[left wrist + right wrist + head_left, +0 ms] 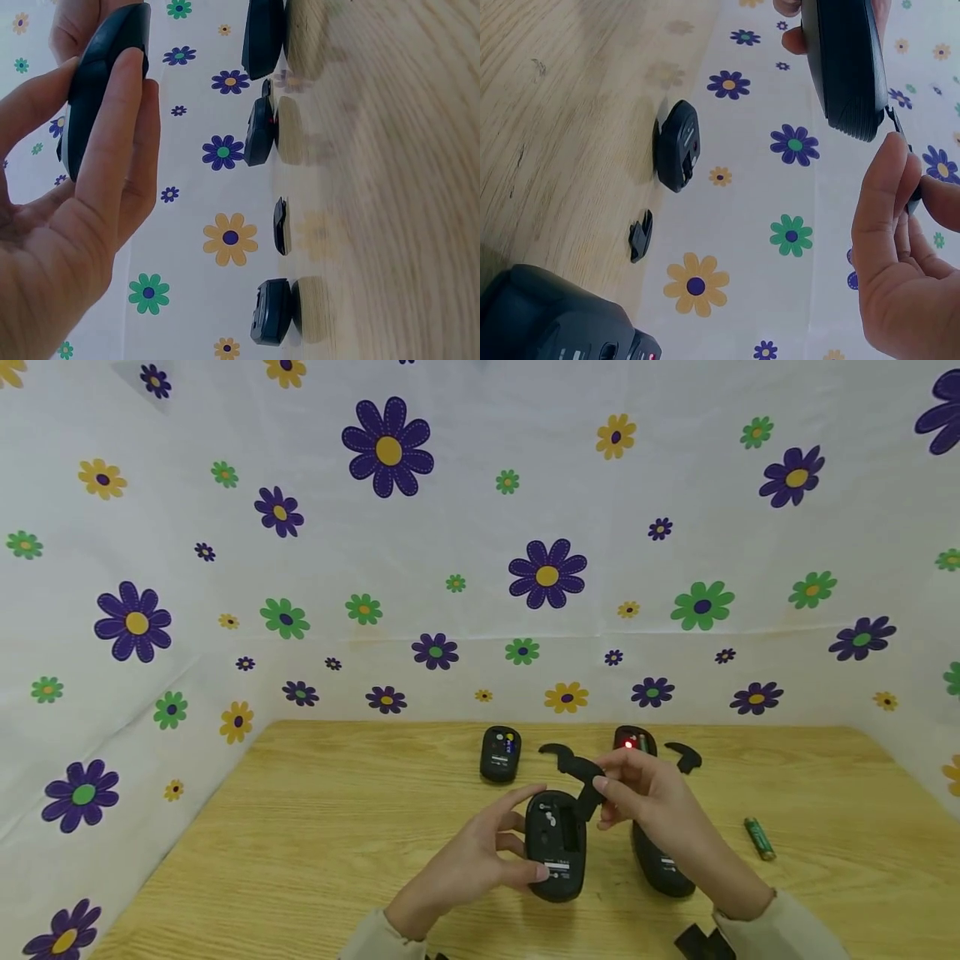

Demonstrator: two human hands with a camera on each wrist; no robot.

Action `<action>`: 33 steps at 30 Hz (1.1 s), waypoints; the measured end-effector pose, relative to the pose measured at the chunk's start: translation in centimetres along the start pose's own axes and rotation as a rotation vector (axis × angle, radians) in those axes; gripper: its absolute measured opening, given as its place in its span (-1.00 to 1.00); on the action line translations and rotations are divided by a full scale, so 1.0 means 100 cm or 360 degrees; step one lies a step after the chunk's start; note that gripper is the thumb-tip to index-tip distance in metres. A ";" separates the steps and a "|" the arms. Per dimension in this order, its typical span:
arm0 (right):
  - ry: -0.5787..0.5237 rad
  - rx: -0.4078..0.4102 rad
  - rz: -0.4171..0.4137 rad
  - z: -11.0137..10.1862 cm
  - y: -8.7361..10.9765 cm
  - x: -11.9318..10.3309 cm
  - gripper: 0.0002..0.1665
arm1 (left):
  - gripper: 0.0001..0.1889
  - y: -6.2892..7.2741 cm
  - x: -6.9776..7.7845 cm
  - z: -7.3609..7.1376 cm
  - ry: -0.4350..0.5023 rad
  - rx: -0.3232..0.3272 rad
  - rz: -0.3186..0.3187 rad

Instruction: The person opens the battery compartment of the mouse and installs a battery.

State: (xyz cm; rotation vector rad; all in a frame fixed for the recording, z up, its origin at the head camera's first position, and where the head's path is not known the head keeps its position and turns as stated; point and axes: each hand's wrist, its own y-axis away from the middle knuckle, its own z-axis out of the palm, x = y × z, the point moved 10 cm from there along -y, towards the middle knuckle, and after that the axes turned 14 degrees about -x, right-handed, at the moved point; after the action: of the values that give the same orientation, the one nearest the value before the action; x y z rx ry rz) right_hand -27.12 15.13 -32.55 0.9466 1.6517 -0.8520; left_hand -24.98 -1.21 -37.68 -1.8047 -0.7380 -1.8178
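Note:
In my left hand (480,852) is a black computer mouse (555,847), gripped by its edges with the underside turned toward the head view. A dark, uncovered battery slot shows in that underside. My right hand (660,797) pinches a black battery cover (582,768) between thumb and fingers, close beside the mouse's upper right edge. From the right wrist view, the cover (895,120) stands at the end of the mouse (847,67); whether they touch, I cannot tell. Fingers and thumb span the mouse (105,75) in the left wrist view, both held above the table.
Farther back on the wooden table (360,793) lie an upturned mouse (500,754), a loose cover (557,752), a mouse with a red light (628,739) and another cover (686,757). Another mouse (663,868) sits partly behind my right forearm, left of a green battery (759,839).

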 end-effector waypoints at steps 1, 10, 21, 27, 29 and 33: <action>-0.0009 -0.0010 -0.0005 0.000 0.000 0.000 -0.69 | -0.14 0.000 0.000 0.000 0.0002 0.0002 0.0000; 0.0022 -0.0049 0.0039 -0.009 -0.001 0.006 -0.63 | -0.12 0.005 0.001 -0.008 -0.0004 0.0014 -0.0006; 0.0351 -0.0417 0.0166 0.013 -0.019 0.033 -0.69 | -0.11 0.021 0.002 -0.026 0.0007 0.0051 0.0016; 0.0595 -0.0547 0.0209 0.029 -0.027 0.042 -0.78 | -0.10 0.024 0.004 -0.029 0.0009 0.0051 0.0026; 0.0637 -0.0555 0.0234 0.030 -0.028 0.045 -0.79 | -0.09 0.023 0.004 -0.028 0.0019 0.0049 0.0028; 0.0695 -0.0534 0.0280 0.028 -0.029 0.051 -0.80 | -0.09 0.021 0.005 -0.027 0.0034 0.0042 0.0027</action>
State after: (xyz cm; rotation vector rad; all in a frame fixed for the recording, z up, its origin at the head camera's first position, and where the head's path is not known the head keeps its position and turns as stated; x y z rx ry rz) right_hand -29.48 12.30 -37.95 1.0669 1.9666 -0.2415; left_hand -25.60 -4.58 -37.09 -1.7668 -0.7332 -1.8050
